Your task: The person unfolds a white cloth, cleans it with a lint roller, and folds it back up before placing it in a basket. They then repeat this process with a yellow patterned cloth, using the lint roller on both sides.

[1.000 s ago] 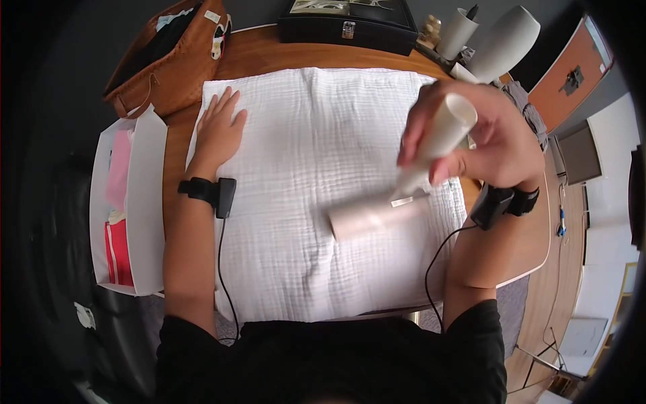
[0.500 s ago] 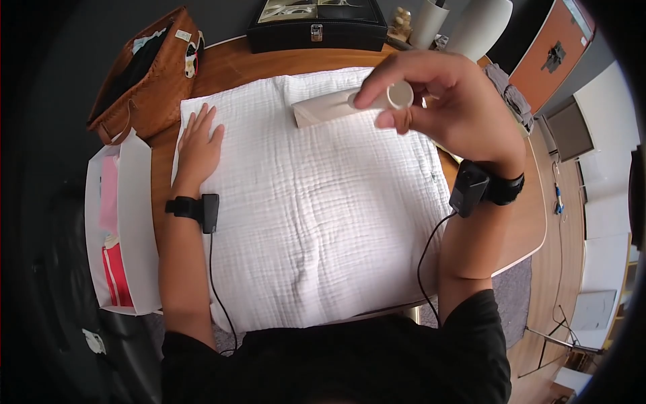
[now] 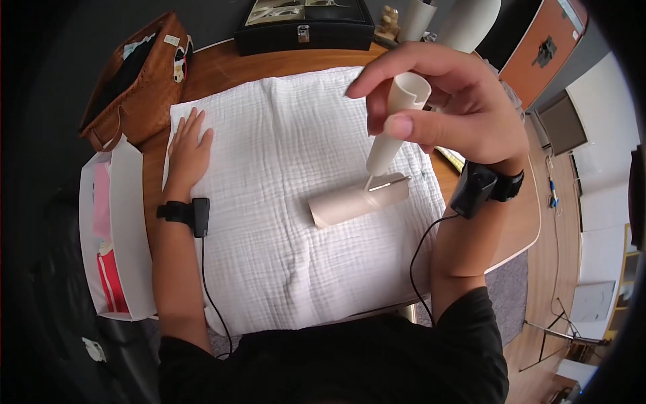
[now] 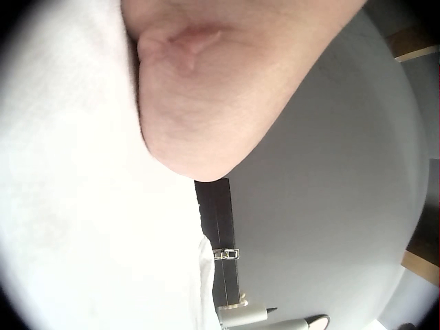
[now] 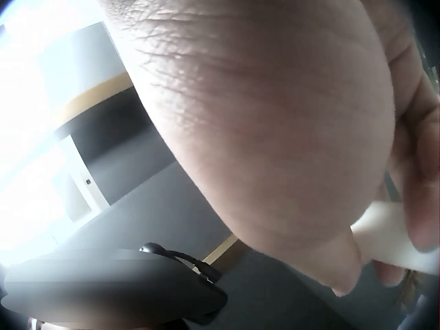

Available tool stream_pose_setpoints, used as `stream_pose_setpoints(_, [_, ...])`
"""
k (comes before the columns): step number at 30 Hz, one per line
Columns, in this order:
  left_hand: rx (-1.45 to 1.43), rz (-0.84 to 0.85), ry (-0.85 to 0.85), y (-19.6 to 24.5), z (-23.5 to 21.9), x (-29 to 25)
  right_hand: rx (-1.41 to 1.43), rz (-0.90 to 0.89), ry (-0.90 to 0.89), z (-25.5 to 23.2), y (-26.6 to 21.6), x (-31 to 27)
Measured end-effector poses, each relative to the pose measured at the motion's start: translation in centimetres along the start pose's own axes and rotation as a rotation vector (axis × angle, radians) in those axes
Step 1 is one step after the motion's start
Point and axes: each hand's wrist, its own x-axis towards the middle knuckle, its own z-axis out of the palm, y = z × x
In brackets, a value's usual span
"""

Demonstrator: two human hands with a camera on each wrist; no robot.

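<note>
Lint roller (image 3: 359, 203), right of centre — handle (image 3: 385, 151) pinched in right hand (image 3: 471, 128), upper right. Left hand (image 3: 188, 155), fingers straight — resting on white cloth (image 3: 262, 202), left.

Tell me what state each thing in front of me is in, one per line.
White crinkled fabric cloth, spread out, wrinkled.
White-handled cylindrical lint roller, tilted, held by the right hand.
Left hand, resting on the cloth, fingers straight.
Black rectangular box with metal latch, closed.
Brown woven basket, open, things inside.
Long white box, open, pink fabric and red fabric inside.
</note>
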Motion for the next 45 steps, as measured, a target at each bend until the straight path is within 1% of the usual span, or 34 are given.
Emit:
stream_pose_setpoints(3, [-0.004, 0.007, 0.000, 0.0, -0.2, -0.1, -0.101, -0.051, -0.036, 0.6, 1.2, 0.5])
stream_pose_setpoints(6, [-0.005, 0.004, -0.011, 0.1, -0.4, -0.1, -0.143, -0.030, 0.000, 1.4, 1.7, 1.0])
stream_pose_setpoints(8, [0.001, 0.002, -0.018, 0.2, -0.3, 0.0, -0.082, 0.014, 0.030, 1.9, 2.1, 1.1])
stream_pose_setpoints(9, [0.005, -0.004, -0.018, 0.3, -0.4, 0.0, -0.074, 0.198, 0.005, 1.7, 1.0, 1.2])
stream_pose_setpoints(12, [0.012, -0.012, -0.016, 0.5, -0.4, -0.1, -0.211, 0.213, 0.045, 1.9, 1.0, 1.3])
stream_pose_setpoints(15, [0.009, 0.003, -0.013, 0.2, -0.3, -0.1, -0.388, 0.297, 0.036, 1.7, 1.1, 1.3])
stream_pose_setpoints(18, [0.005, 0.006, -0.012, 0.1, -0.3, -0.1, -0.454, 0.271, 0.063, 2.1, 2.1, 1.1])
stream_pose_setpoints(21, [-0.004, 0.000, -0.011, 0.3, -0.4, -0.1, -0.411, 0.343, -0.033, 2.4, 2.4, 1.4])
stream_pose_setpoints(24, [-0.014, 0.003, -0.011, 0.5, -0.5, -0.2, -0.454, 0.335, -0.056, 2.6, 2.4, 1.7])
stream_pose_setpoints(27, [-0.037, 0.015, -0.008, 0.2, -0.5, -0.3, -0.447, 0.307, -0.028, 1.6, 1.5, 1.6])
stream_pose_setpoints(30, [-0.043, 0.007, -0.009, 0.4, -0.6, -0.3, -0.352, 0.090, 0.350, 1.2, 3.9, 0.7])
stream_pose_setpoints(32, [-0.031, -0.005, -0.012, 0.5, -0.6, -0.3, -0.363, -0.005, 0.448, 0.7, 4.5, 0.6])
stream_pose_setpoints(34, [-0.026, -0.002, -0.012, 0.4, -0.6, -0.2, -0.405, -0.013, 0.477, 0.1, 4.0, 0.5])
stream_pose_setpoints(35, [-0.023, 0.000, -0.012, 0.3, -0.5, -0.2, -0.480, 0.257, 0.443, 0.5, -1.1, 0.8])
stream_pose_setpoints(38, [-0.019, -0.002, -0.013, 0.3, -0.4, -0.2, -0.361, 0.211, 0.485, 0.8, -0.6, 1.4])
stream_pose_setpoints(41, [-0.013, 0.001, -0.014, 0.1, -0.2, -0.1, -0.416, 0.222, 0.490, 0.7, 1.0, 1.3])
stream_pose_setpoints(45, [-0.013, -0.004, -0.023, 0.0, -0.2, 0.0, -0.435, 0.272, 0.490, 0.6, 0.1, 1.6])
